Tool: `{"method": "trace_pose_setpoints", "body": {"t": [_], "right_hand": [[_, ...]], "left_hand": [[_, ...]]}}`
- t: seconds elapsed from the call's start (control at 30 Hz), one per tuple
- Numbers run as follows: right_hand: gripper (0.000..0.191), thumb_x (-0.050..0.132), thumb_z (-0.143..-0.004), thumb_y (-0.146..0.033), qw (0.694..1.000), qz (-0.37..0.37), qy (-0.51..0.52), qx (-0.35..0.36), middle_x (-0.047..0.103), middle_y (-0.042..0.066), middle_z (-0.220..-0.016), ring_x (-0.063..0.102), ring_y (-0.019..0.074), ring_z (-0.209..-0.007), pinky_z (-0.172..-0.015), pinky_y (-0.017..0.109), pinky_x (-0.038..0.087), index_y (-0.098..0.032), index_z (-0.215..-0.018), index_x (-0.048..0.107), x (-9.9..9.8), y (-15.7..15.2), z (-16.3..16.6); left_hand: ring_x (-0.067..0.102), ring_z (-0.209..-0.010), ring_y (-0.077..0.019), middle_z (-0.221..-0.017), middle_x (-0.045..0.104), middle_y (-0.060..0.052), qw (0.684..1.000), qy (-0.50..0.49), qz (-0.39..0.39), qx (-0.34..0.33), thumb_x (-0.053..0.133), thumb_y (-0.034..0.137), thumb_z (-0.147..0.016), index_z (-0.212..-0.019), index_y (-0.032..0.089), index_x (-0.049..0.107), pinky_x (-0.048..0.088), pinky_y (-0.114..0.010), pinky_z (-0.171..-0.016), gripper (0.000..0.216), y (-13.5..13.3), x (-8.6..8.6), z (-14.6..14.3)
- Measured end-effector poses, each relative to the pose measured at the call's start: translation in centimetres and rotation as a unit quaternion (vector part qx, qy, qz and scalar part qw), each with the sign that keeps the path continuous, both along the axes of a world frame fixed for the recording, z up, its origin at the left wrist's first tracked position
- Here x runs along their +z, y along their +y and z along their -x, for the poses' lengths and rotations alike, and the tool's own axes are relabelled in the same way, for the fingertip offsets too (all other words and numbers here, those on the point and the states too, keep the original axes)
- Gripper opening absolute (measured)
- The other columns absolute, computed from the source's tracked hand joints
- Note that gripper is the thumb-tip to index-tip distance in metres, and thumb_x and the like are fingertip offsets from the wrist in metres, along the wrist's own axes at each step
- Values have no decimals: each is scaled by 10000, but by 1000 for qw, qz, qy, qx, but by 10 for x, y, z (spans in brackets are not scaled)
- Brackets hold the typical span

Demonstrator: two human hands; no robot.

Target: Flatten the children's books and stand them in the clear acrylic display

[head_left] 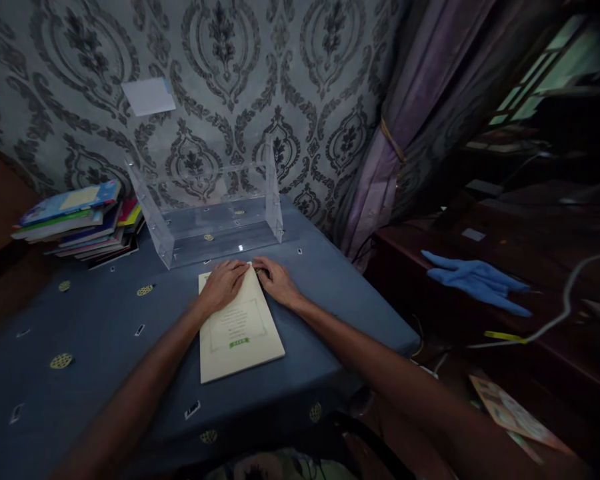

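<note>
A cream-coloured booklet lies flat on the table, its printed text and green banner upside down to me. My left hand rests palm down over its upper part, fingers laid out toward the top edge. At the upper right corner is my right hand, beside the booklet's edge with its fingers bent and a gap showing between thumb and forefinger. Whether its fingertips press on the corner is too dim to tell. Just beyond both hands stands a clear acrylic rack with upright side panels.
Books are piled in a stack at the table's left back. A white card shows against the patterned wall. Right of the table, a blue glove lies on a dark red surface, near a pale cable and a purple curtain.
</note>
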State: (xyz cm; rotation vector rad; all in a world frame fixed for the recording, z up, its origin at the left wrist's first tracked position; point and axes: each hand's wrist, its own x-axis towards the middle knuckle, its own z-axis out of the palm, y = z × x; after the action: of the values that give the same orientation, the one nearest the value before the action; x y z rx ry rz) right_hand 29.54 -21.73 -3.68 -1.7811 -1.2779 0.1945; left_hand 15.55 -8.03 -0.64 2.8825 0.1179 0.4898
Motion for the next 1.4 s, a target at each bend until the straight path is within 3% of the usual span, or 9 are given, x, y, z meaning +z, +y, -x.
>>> {"method": "trace_pose_setpoints", "body": {"t": [0.13, 0.27, 0.4, 0.67, 0.93, 1.4], "right_hand": [[483, 482, -866, -63, 999, 12, -39, 8, 678, 119, -1284, 606, 241, -1197, -1070, 422, 445, -154, -1333, 569, 2, 6, -1], [471, 481, -855, -44, 998, 10, -64, 21, 717, 89, -1192, 628, 222, -1147, -1056, 397, 456, -176, -1288, 614, 4, 18, -10], [492, 455, -853, -27, 999, -3, -26, 39, 753, 47, -1111, 669, 195, -1072, -1020, 369, 487, -198, -1280, 630, 5, 23, -22], [530, 428, -809, 8, 992, -35, 22, 120, 744, 64, -1173, 679, 190, -1119, -1027, 401, 504, -183, -1256, 639, -2, 19, -37], [503, 431, -822, -2, 994, -31, 2, 109, 742, 51, -1173, 676, 194, -1123, -1020, 392, 504, -196, -1228, 654, 0, 18, -37], [475, 419, -816, 10, 994, -21, 10, 107, 745, 76, -1130, 684, 182, -1079, -983, 345, 499, -149, -1195, 657, 3, 22, -36]], "left_hand": [[582, -1087, -275, -1210, 665, -101, 1000, -6, 11, 2, 391, 231, -1015, -1311, 215, 647, 457, -446, -963, 392, -1, -1, 1], [594, -1102, -271, -1230, 671, -102, 1000, -25, 12, 2, 411, 203, -1002, -1279, 203, 663, 469, -447, -978, 375, -1, -2, 0], [605, -1123, -267, -1249, 672, -101, 999, -38, 8, -10, 426, 164, -989, -1284, 197, 655, 482, -446, -977, 376, 0, -4, 0], [563, -1267, -276, -1354, 637, -110, 998, -40, -10, -44, 394, 120, -981, -1339, 206, 616, 463, -491, -1033, 429, 3, -8, 2], [607, -1218, -248, -1323, 663, -84, 994, -50, -10, -95, 411, 102, -972, -1292, 243, 658, 471, -468, -1024, 428, 1, -4, 2], [639, -1174, -250, -1263, 699, -95, 988, -40, -14, -147, 421, 112, -985, -1299, 233, 660, 498, -467, -994, 414, -26, 9, 18]]}}
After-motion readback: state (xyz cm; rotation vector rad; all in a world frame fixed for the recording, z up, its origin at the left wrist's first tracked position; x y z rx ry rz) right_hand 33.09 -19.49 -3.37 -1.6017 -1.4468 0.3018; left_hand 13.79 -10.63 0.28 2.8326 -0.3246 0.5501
